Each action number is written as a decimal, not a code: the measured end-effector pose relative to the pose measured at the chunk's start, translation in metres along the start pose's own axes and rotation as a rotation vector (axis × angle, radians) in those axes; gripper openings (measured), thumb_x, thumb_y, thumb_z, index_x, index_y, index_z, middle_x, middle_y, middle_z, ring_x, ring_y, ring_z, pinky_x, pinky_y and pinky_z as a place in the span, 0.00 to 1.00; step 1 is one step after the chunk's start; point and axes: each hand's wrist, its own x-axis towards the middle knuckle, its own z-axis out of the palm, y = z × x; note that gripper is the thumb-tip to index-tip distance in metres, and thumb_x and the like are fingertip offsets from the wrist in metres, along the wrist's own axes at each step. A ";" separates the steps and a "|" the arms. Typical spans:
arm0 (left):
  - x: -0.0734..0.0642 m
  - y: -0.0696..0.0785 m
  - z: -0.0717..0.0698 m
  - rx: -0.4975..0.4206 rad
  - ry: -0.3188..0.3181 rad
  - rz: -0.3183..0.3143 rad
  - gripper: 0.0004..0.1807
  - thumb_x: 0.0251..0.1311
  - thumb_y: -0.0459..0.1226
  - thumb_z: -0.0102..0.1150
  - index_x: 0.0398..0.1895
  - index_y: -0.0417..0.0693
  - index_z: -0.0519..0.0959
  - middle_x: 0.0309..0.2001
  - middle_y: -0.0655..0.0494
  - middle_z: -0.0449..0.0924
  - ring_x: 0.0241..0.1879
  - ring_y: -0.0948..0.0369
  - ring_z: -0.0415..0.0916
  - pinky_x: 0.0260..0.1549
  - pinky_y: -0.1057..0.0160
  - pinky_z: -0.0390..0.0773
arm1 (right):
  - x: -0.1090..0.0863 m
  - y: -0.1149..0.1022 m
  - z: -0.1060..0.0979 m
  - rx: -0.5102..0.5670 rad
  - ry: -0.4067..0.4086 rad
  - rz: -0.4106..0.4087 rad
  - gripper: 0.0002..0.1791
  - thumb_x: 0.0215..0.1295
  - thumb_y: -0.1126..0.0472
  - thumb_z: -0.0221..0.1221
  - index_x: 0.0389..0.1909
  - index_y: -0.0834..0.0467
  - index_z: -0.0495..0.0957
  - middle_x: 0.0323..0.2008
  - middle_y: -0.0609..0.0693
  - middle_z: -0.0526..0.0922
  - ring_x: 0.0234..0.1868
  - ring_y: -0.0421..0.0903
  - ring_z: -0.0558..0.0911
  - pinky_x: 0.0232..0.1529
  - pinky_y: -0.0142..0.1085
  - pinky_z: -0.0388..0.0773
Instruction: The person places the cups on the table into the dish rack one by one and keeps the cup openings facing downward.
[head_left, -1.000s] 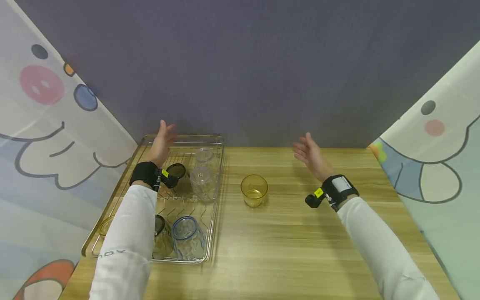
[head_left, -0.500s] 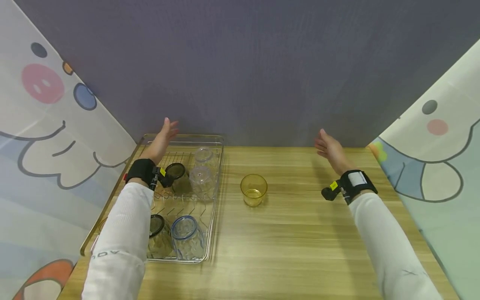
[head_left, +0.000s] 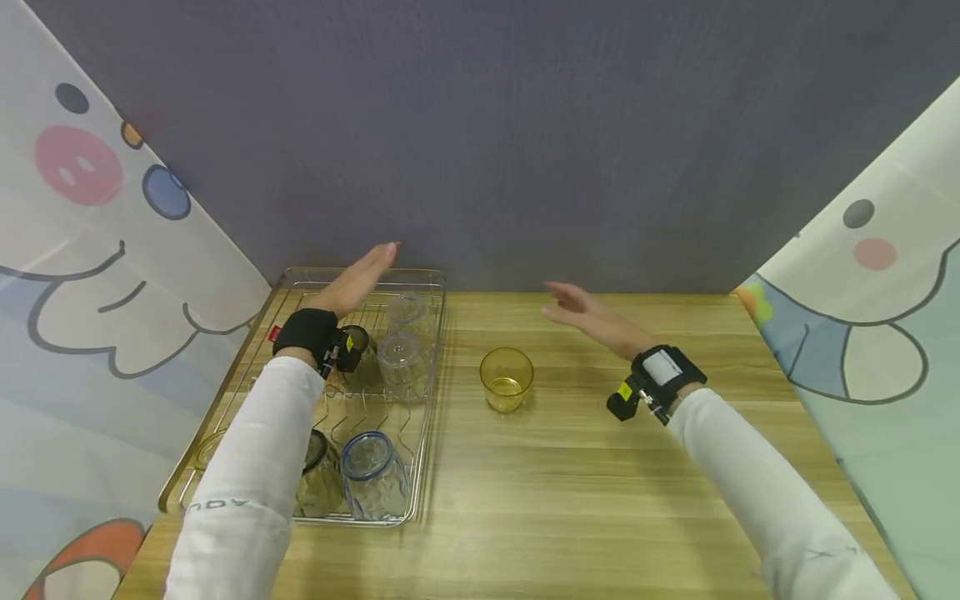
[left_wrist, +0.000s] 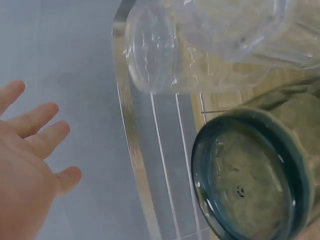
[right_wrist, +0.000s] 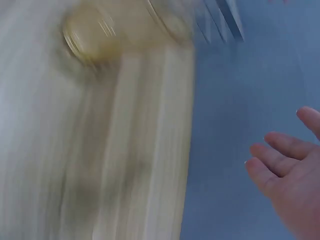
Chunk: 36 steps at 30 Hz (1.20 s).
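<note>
My left hand (head_left: 352, 282) is held above the back of the wire drying rack (head_left: 420, 492), fingers extended and nothing in them. In the left wrist view a dark green-grey glass (left_wrist: 250, 175) and a clear glass (left_wrist: 150, 50) stand upside down close to that hand. My right hand (head_left: 588, 317) hovers over the table to the right of a yellow glass (head_left: 507, 380), its fingers extended and holding nothing. The yellow glass stands upright on the wooden table, apart from both hands. In the right wrist view it appears blurred at the upper left.
Upside-down in the rack's front are a blue-rimmed glass (head_left: 372, 475) and a dark glass (head_left: 318, 479); a yellow glass (head_left: 208, 450) is partly hidden by the left sleeve. A grey wall (head_left: 495, 150) closes off the back of the table (head_left: 600, 500).
My right hand first moved right, then swung back left toward the yellow glass. The left hand turned and shifted right over the rack. The glasses stay where they were.
</note>
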 end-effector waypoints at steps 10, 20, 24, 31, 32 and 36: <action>0.014 0.019 0.027 0.118 -0.038 0.133 0.40 0.71 0.66 0.24 0.80 0.60 0.47 0.80 0.52 0.45 0.79 0.48 0.43 0.74 0.36 0.47 | 0.012 -0.018 0.075 -0.468 -0.165 -0.207 0.51 0.56 0.37 0.67 0.77 0.42 0.54 0.79 0.58 0.46 0.79 0.61 0.47 0.74 0.65 0.46; 0.019 0.052 0.066 0.315 -0.106 0.303 0.40 0.71 0.67 0.23 0.79 0.59 0.51 0.79 0.53 0.50 0.79 0.50 0.45 0.74 0.36 0.33 | 0.011 -0.008 0.095 -0.709 -0.231 -0.306 0.46 0.57 0.34 0.65 0.74 0.42 0.61 0.79 0.59 0.47 0.77 0.68 0.49 0.73 0.67 0.48; 0.019 0.069 0.081 0.308 -0.171 0.357 0.38 0.72 0.66 0.24 0.79 0.61 0.49 0.79 0.55 0.49 0.79 0.51 0.44 0.74 0.36 0.31 | 0.007 -0.003 0.092 -0.728 -0.246 -0.360 0.39 0.58 0.42 0.68 0.70 0.49 0.69 0.76 0.60 0.57 0.76 0.66 0.55 0.74 0.63 0.52; 0.019 0.081 0.091 0.288 -0.210 0.389 0.37 0.72 0.66 0.24 0.79 0.64 0.48 0.79 0.59 0.48 0.79 0.55 0.44 0.75 0.39 0.30 | 0.000 -0.004 0.086 -0.727 -0.260 -0.338 0.29 0.58 0.52 0.68 0.62 0.49 0.76 0.71 0.58 0.66 0.73 0.61 0.62 0.70 0.59 0.63; 0.019 0.081 0.091 0.283 -0.214 0.392 0.37 0.72 0.66 0.24 0.79 0.65 0.48 0.79 0.59 0.48 0.79 0.55 0.44 0.75 0.39 0.29 | -0.001 -0.004 0.085 -0.734 -0.267 -0.333 0.28 0.58 0.53 0.68 0.61 0.50 0.76 0.70 0.58 0.67 0.72 0.61 0.63 0.68 0.59 0.66; 0.018 0.081 0.092 0.267 -0.212 0.397 0.36 0.71 0.66 0.25 0.79 0.67 0.48 0.79 0.60 0.49 0.79 0.56 0.44 0.75 0.40 0.29 | -0.004 -0.005 0.083 -0.790 -0.309 -0.271 0.31 0.55 0.53 0.68 0.62 0.49 0.75 0.65 0.55 0.68 0.67 0.57 0.66 0.62 0.53 0.74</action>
